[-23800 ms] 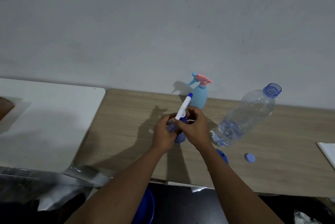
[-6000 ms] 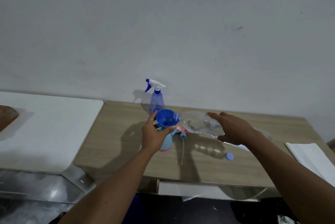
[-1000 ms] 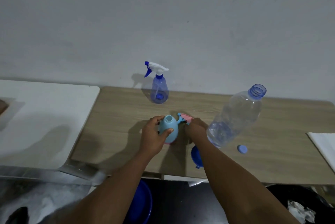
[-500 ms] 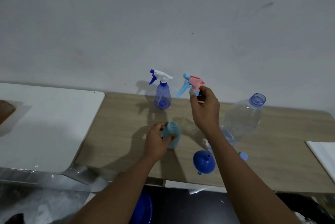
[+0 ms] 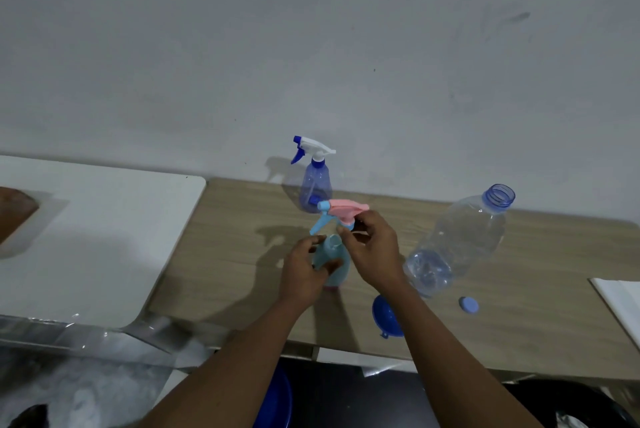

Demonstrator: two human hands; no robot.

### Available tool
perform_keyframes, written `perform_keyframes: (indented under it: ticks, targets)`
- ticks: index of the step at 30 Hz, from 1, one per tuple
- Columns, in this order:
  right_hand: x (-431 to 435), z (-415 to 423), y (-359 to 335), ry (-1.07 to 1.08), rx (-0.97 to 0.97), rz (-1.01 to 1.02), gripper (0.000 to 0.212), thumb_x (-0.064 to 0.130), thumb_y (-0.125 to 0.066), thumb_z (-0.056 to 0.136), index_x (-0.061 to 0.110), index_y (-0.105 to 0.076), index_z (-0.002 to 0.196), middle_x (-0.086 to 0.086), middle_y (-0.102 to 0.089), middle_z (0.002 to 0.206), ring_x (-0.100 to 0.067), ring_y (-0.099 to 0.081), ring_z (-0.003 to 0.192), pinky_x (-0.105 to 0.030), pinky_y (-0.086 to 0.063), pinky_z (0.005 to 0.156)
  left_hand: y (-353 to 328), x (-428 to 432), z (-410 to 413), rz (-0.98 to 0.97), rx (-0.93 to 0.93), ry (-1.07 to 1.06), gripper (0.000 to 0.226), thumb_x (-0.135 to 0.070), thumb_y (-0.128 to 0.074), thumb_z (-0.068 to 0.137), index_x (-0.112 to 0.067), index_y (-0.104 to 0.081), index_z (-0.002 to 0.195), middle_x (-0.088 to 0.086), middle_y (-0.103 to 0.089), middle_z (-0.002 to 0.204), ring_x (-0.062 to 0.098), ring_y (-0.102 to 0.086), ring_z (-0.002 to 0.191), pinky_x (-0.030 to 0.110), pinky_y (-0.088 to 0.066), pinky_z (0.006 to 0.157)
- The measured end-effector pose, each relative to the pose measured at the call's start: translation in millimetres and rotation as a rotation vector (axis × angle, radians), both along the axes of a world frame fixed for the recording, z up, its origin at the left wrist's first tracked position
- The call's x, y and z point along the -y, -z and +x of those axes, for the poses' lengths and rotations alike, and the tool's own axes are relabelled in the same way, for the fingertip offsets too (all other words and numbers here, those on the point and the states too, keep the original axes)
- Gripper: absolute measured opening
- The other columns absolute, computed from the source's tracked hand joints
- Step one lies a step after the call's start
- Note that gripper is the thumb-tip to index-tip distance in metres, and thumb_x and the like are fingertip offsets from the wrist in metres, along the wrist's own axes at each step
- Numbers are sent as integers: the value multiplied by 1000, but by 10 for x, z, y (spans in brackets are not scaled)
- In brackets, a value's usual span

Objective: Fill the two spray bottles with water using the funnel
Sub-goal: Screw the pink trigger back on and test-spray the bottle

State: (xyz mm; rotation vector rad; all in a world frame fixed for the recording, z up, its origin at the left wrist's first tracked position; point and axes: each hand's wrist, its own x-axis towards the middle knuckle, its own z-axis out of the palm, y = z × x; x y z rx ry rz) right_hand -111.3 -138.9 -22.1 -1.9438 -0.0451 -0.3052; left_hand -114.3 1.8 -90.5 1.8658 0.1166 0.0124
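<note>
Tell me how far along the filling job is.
Looks done: blue spray bottle stands capped; funnel lies aside. In hand: left hand grips the light-blue bottle, right hand holds its pink trigger head above the open neck. Left: screwing it on. Fill levels unclear.

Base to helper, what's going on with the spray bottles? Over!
Left hand grips light blue bottle, upright on table. Right hand pinches pink spray head just above its open neck, not screwed on. Funnel lies aside; nothing blocking.

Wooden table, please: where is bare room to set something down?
Free: the left end, between the white tabletop and the left hand; also between the small blue cap and white sheet. Crowded: the middle, around light-blue spray bottle and blue funnel.
</note>
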Motion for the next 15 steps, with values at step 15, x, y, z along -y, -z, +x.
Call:
perform_keyframes:
  ticks: [15]
  targets:
    - [-167,-43,493,109,-95,18,27,22,-79,81,20,-69,105,6,-66,99,-6,-62,90,-30,-56,72,121,52,-54,-136,-53,-64,60,-4,-80,76,-28,-60,127,-7,-63,128,10,-58,118,34,-55,95]
